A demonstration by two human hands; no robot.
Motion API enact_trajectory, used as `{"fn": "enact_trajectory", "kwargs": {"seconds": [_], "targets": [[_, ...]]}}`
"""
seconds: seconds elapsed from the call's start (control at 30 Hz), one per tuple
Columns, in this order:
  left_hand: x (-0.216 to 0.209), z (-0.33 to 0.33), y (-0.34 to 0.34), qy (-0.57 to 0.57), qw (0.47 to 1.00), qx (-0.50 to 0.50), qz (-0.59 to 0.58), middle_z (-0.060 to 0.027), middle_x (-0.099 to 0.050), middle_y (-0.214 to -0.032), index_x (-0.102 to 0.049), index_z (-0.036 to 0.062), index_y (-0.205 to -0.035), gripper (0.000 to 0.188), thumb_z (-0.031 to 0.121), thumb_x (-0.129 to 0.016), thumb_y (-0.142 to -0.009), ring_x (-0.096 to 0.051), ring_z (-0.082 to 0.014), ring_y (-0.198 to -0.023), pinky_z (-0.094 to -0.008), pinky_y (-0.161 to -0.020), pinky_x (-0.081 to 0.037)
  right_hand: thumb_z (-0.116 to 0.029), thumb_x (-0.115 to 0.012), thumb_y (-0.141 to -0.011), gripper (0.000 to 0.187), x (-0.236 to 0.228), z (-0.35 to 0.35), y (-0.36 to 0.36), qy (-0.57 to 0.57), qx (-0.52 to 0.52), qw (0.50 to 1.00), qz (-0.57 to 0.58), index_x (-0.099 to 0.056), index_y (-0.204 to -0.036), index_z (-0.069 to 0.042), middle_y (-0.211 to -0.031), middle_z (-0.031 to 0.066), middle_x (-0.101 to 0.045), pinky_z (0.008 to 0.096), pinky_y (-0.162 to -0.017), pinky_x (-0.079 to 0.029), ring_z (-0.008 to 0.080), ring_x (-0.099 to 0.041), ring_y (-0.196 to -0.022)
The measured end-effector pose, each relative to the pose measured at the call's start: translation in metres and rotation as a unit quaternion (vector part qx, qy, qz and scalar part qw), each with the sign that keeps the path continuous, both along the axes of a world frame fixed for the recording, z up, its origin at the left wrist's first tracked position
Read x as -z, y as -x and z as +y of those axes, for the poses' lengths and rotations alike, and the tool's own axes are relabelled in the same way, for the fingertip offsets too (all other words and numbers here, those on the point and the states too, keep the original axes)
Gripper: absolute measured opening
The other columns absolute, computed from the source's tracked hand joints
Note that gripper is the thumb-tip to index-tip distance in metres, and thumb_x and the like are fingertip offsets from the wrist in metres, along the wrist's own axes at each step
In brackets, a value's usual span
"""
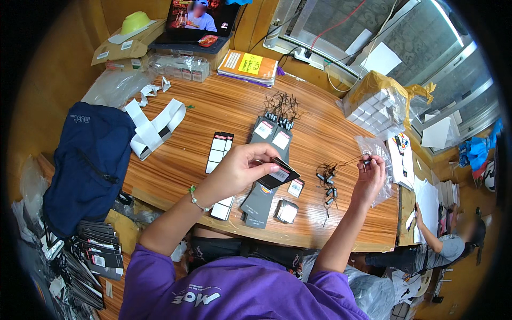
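A single head-worn fisheye view looks steeply down, close over the wooden table (213,106) filling mid-frame, its edges bending toward the dark rim.

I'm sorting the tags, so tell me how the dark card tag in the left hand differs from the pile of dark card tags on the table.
The dark card tag in the left hand is single, lifted off the wooden table and tilted; the pile of dark card tags lies flat and fanned out. The held one is pinched by fingertips; the pile is untouched. Both are dark grey with white stickers.

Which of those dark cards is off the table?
The dark card pinched in the left hand; the other dark cards lie flat on the wooden table.
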State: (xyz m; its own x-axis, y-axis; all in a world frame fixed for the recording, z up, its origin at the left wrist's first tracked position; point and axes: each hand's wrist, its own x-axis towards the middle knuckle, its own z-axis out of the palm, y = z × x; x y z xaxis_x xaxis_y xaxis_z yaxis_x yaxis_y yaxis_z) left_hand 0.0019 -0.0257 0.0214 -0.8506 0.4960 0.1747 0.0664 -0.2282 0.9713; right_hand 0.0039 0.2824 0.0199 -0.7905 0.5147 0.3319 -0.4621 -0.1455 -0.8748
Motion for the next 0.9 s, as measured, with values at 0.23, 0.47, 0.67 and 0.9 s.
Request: {"fn": "enact_trajectory", "kwargs": {"seconds": [0.23, 0.47, 0.67, 0.9], "targets": [[0.004, 0.0, 0.002, 0.01, 1.0, 0.008, 0.007, -0.0024, -0.061, -0.084, -0.056, -0.0012, -0.091, 0.008, 0.003, -0.058, -0.084, -0.055, -0.0057, -0.08, -0.0213, -0.073, -0.046, 0.002, -0.048, -0.085, 0.011, -0.013, 0.011, -0.019, -0.052, -0.022, 0.998, 0.035, -0.052, -0.093, -0.004, -0.104, 0.0171, -0.059, 0.0266, -0.072, -0.046, 0.0129, -0.055, -0.079], [0.003, 0.003, 0.002, 0.017, 1.0, 0.009, 0.003, -0.0024, -0.061, -0.083, -0.056, -0.0007, -0.091, 0.009, 0.004, -0.059, -0.083, -0.056, -0.0058, -0.08, -0.0214, -0.073, -0.046, 0.006, -0.046, -0.082, 0.038, -0.011, 0.011, -0.017, -0.173, -0.008, 0.983, -0.059, -0.048, -0.12, 0.001, -0.123, 0.0118, -0.051, 0.0253, -0.075, -0.045, 0.0146, -0.048, -0.112], [0.004, 0.007, 0.0, 0.025, 0.999, 0.015, -0.012, -0.0043, -0.062, -0.09, -0.057, -0.0009, -0.09, 0.008, 0.002, -0.059, -0.083, -0.057, -0.0077, -0.084, -0.0221, -0.074, -0.047, 0.005, -0.049, -0.081, 0.043, -0.019, -0.03, -0.013, -0.172, -0.074, 0.982, -0.021, -0.044, -0.124, 0.001, -0.127, 0.0135, -0.047, 0.026, -0.075, -0.047, 0.0111, -0.052, -0.093], [0.001, 0.008, -0.003, 0.033, 0.998, 0.035, 0.026, -0.0108, -0.053, -0.119, -0.059, -0.0019, -0.092, 0.011, -0.002, -0.058, -0.081, -0.056, -0.0126, -0.096, -0.0252, -0.084, -0.047, 0.007, -0.053, -0.079, 0.05, -0.02, -0.115, -0.005, -0.185, -0.209, 0.96, 0.015, -0.04, -0.127, 0.001, -0.128, 0.0141, -0.045, 0.0172, -0.063, -0.042, 0.0034, -0.046, -0.067]]}}
